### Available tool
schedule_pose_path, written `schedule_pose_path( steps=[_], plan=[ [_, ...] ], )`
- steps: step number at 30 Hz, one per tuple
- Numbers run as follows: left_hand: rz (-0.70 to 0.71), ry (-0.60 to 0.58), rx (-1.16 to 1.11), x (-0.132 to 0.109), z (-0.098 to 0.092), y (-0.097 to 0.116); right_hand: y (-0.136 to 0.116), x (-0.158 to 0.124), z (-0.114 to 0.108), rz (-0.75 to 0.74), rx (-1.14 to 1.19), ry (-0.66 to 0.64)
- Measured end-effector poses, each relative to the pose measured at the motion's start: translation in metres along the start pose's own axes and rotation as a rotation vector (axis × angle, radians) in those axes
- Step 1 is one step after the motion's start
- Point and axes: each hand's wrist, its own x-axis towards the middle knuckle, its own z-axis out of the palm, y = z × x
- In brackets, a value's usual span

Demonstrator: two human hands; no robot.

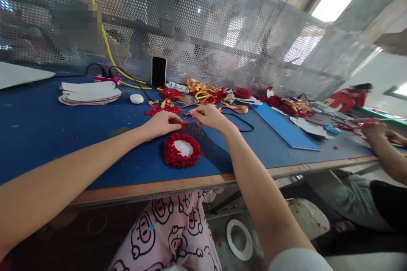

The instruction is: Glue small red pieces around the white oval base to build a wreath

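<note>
My left hand [163, 124] is over the blue tabletop, its thumb and fingers pinched on a small red piece [183, 126]. Close by on the right, my right hand [207, 117] is closed around a small pink tool [191, 112] with a thin dark tip pointing left. Most of this tool is hidden by my fingers, so its exact kind does not show. Just below both hands lies a round red ruffled ring [168, 159] with a white centre [183, 148]. Loose red pieces [159, 110] lie behind my left hand.
A phone [159, 72] leans upright at the back, near white sheets [90, 94] and a white oval object [136, 99]. Scissors [190, 103], orange ribbon [235, 107] and a black cord [246, 130] lie behind. A blue board [282, 127] and another person's hand [375, 131] are right.
</note>
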Motion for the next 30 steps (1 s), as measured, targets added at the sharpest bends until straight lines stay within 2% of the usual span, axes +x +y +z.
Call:
schedule_pose_path(
  steps=[4, 7, 14, 23, 30],
  plan=[
    [0.005, 0.013, 0.042, 0.0, -0.001, 0.0, 0.006, 0.0, -0.003, -0.005, -0.109, -0.013],
    [-0.008, 0.028, 0.022, 0.0, -0.001, 0.003, 0.006, 0.0, -0.003, -0.007, -0.091, 0.006],
    [-0.054, 0.07, -0.039, -0.002, 0.001, 0.005, -0.01, -0.003, 0.002, -0.051, 0.149, -0.177],
    [-0.025, 0.081, -0.017, -0.002, 0.0, 0.008, -0.013, -0.001, 0.006, -0.117, 0.025, -0.277],
    [-0.022, 0.041, 0.066, -0.002, -0.003, 0.006, -0.014, -0.001, 0.005, -0.094, 0.01, -0.327]
  ],
)
